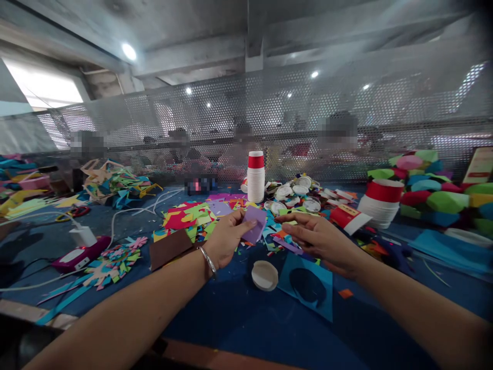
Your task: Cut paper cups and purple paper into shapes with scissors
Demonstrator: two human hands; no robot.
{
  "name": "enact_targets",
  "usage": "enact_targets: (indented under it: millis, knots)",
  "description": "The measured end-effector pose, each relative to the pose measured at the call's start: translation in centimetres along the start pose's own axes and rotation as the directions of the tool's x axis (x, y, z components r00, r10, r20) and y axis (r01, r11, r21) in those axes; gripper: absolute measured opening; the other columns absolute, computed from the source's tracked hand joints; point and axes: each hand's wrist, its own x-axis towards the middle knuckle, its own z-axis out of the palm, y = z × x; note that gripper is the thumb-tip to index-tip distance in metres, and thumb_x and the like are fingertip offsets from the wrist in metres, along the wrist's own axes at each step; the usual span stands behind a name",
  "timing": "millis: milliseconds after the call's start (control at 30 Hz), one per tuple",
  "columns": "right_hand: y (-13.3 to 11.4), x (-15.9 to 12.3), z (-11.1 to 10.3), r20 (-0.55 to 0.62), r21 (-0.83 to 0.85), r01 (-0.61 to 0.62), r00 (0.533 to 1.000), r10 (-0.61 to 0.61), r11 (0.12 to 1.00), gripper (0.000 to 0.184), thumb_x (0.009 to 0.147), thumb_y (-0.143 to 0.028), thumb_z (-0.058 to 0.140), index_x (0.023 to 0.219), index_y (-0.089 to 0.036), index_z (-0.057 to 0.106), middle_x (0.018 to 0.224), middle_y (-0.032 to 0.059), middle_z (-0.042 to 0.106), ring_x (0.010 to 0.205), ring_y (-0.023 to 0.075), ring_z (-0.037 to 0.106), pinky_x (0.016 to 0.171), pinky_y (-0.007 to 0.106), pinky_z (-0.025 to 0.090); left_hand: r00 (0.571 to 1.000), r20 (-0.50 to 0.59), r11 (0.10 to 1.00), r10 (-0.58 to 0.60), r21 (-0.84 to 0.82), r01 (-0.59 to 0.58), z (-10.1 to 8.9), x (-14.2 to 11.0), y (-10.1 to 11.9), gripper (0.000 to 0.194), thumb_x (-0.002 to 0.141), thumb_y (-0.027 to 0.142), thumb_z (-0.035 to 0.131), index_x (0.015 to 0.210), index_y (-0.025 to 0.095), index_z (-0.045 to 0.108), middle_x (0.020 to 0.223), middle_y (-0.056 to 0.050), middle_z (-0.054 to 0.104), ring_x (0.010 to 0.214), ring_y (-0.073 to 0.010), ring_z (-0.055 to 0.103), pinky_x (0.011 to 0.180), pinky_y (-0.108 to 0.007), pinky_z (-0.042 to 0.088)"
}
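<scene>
Purple paper [258,218]: flat, plain, straight-edged, held tilted.

Shiny silver-coloured bangle [208,262], narrow and rounded, at wrist of left hand [228,235]; both forearms [154,300] bare

A hand could slide over the near tabletop [219,321], short of the white cup [264,276] and blue sheet [326,280], but farther in only a narrow gap parts the purple paper [254,230] from the right hand [323,241], with the tall cup stack [256,177] behind.
</scene>
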Motion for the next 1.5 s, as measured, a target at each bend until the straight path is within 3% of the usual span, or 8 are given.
enact_targets:
  millis: [300,767,933,1500]
  knots:
    - [0.2,-0.3,0.8,0.043,-0.005,-0.028,0.999,0.028,1.000,0.044,0.080,-0.052,0.071,0.109,-0.020,0.061,0.059,-0.0077,0.042,0.049,0.0062,0.025,0.044,0.022,0.013,0.995,0.082,0.998,-0.052,-0.021,0.054,1.2,-0.7,-0.6,0.030,0.068,0.028,0.081,0.092,0.013,0.072,0.087,-0.005,0.069,0.071,-0.0108,0.058,0.069,-0.024,0.044]
    - [0.2,-0.4,0.8,0.083,-0.018,-0.016,0.996,0.017,1.000,0.040,0.082,-0.053,0.067,0.103,-0.021,0.057,0.056,-0.0091,0.037,0.046,0.0061,0.019,0.044,0.025,0.008,0.994,0.098,0.998,-0.050,-0.038,0.054,1.3,-1.0,-0.3,0.026,0.066,0.027,0.083,0.087,0.014,0.074,0.083,-0.005,0.070,0.069,-0.0103,0.059,0.069,-0.025,0.044]
    - [0.0,-0.4,0.9,0.074,-0.029,-0.014,0.997,0.016,0.999,0.040,0.081,-0.054,0.069,0.098,-0.020,0.057,0.055,-0.0099,0.035,0.046,0.0059,0.018,0.043,0.025,0.008,0.988,0.122,0.994,-0.090,-0.053,0.098,1.4,-1.1,0.0,0.031,0.062,0.029,0.086,0.086,0.013,0.074,0.079,-0.005,0.070,0.065,-0.0099,0.060,0.067,-0.025,0.046]
    - [-0.2,-0.5,1.4,0.122,-0.012,-0.012,0.992,0.013,1.000,0.040,0.078,-0.055,0.070,0.095,-0.020,0.059,0.055,-0.0093,0.035,0.046,0.0060,0.017,0.043,0.025,0.006,0.964,0.179,0.980,-0.196,-0.004,0.200,1.3,-1.2,0.2,0.022,0.064,0.027,0.084,0.078,0.014,0.075,0.073,-0.005,0.070,0.061,-0.0101,0.059,0.063,-0.025,0.044]
